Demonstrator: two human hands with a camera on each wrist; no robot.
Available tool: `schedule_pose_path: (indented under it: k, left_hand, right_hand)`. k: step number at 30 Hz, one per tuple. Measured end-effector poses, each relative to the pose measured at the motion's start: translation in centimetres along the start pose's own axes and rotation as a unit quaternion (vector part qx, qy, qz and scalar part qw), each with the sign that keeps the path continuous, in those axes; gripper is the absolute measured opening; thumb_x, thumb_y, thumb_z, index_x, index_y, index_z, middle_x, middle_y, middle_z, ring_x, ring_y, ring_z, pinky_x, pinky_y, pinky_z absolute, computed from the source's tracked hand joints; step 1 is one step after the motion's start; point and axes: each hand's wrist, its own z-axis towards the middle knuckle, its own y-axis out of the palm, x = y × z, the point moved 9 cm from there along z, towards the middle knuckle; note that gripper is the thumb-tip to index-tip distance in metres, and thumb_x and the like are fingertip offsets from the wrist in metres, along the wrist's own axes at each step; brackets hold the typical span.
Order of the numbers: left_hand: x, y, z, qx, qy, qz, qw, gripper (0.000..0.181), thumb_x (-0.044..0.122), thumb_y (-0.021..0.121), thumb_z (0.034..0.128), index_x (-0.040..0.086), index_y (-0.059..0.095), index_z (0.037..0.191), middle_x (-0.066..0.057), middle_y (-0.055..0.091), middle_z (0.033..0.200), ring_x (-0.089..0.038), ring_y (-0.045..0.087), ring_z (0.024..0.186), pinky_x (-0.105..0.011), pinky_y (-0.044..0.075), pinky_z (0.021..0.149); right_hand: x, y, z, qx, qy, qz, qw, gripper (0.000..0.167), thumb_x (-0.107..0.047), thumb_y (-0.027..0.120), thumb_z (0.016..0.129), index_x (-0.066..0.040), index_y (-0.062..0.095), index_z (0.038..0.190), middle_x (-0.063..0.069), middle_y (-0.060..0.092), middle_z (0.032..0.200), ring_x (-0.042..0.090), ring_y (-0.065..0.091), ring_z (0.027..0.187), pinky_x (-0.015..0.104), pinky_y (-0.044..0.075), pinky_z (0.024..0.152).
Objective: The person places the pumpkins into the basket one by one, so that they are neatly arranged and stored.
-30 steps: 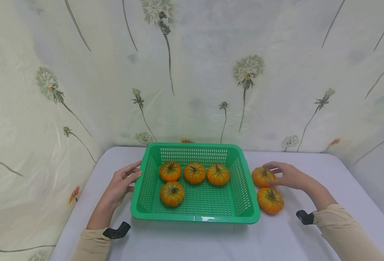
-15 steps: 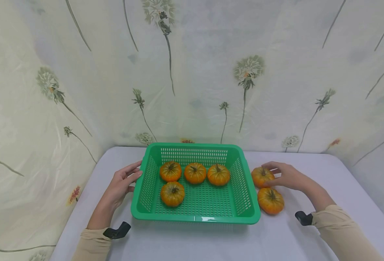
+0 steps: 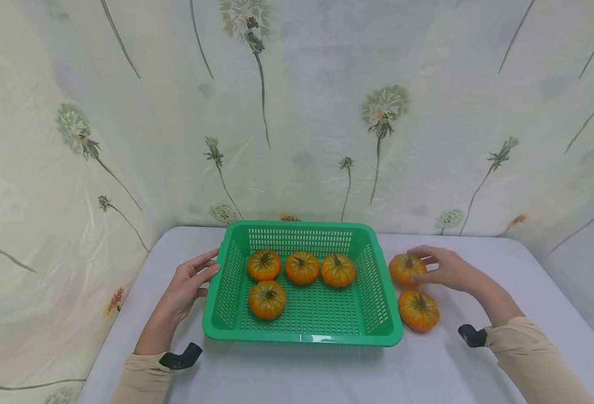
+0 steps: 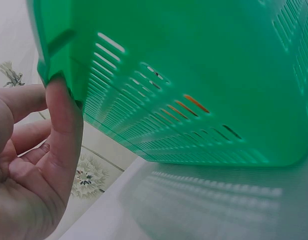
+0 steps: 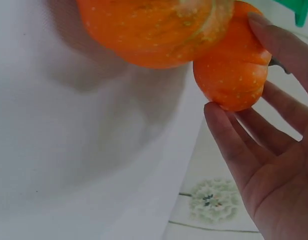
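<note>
A green plastic basket [image 3: 302,338] holds several small orange pumpkins [image 3: 302,268]. At its left rim is my left hand [image 3: 185,283], gripping the edge with bent fingers; the left wrist view shows this hand [image 4: 34,170] against the slotted basket wall [image 4: 193,60]. Beyond the right side, my right hand [image 3: 448,270] holds a pumpkin [image 3: 403,269] between thumb and fingers. Another pumpkin [image 3: 418,312] sits just in front of it, beside the basket. Seen from the right wrist, the held pumpkin [image 5: 233,72] is partly covered by the nearer pumpkin [image 5: 154,35].
A white-covered table [image 3: 286,376] lies beneath everything. Behind and at the sides hangs pale cloth [image 3: 302,112] printed with dandelions. Black wrist devices [image 3: 180,357] sit at both beige sleeves [image 3: 534,359].
My right hand has shifted slightly toward the table's back, and the pumpkin in it has moved a little the same way. The left hand and basket have stayed still.
</note>
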Motion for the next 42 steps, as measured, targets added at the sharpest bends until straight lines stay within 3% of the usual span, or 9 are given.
schedule_pose_path:
  k: [7, 19, 33, 42]
  left_hand:
    - [0.0, 0.0, 0.0, 0.000, -0.002, 0.001, 1.0000, 0.054, 0.025, 0.063, 0.1045, 0.010, 0.048, 0.155, 0.000, 0.058, 0.114, -0.007, 0.073, 0.084, -0.029, 0.066, 0.070]
    - [0.0, 0.0, 0.0, -0.001, -0.001, 0.000, 1.0000, 0.055, 0.025, 0.063, 0.1045, 0.010, 0.048, 0.155, 0.000, 0.060, 0.114, -0.007, 0.073, 0.083, -0.028, 0.066, 0.068]
    - [0.0, 0.0, 0.0, -0.003, 0.000, -0.001, 1.0000, 0.055, 0.025, 0.064, 0.1043, 0.010, 0.048, 0.154, 0.001, 0.061, 0.112, -0.007, 0.073, 0.082, -0.029, 0.066, 0.068]
    - [-0.1, 0.0, 0.0, -0.004, 0.002, 0.000, 1.0000, 0.055, 0.025, 0.064, 0.1044, 0.010, 0.048, 0.155, 0.002, 0.062, 0.111, -0.007, 0.073, 0.082, -0.028, 0.066, 0.068]
  right_hand:
    - [-1.1, -1.2, -0.3, 0.007, -0.003, 0.003, 1.0000, 0.070, -0.041, 0.082, 0.088, -0.008, 0.057, 0.144, 0.022, 0.061, 0.142, 0.048, 0.057, 0.129, 0.062, 0.057, 0.098]
    - [-5.0, -2.5, -0.8, 0.012, -0.027, 0.028, 0.9992, 0.072, -0.041, 0.082, 0.088, -0.007, 0.054, 0.146, 0.021, 0.056, 0.147, 0.046, 0.054, 0.132, 0.052, 0.061, 0.098]
    - [-6.2, -3.9, -1.3, 0.023, -0.026, 0.026, 0.9991, 0.073, -0.044, 0.083, 0.087, -0.012, 0.054, 0.146, 0.016, 0.056, 0.148, 0.045, 0.052, 0.135, 0.052, 0.061, 0.097]
    - [-9.4, -4.1, -1.4, 0.021, -0.043, 0.030, 0.9984, 0.074, -0.046, 0.082, 0.087, -0.015, 0.052, 0.147, 0.012, 0.056, 0.149, 0.041, 0.053, 0.135, 0.049, 0.062, 0.097]
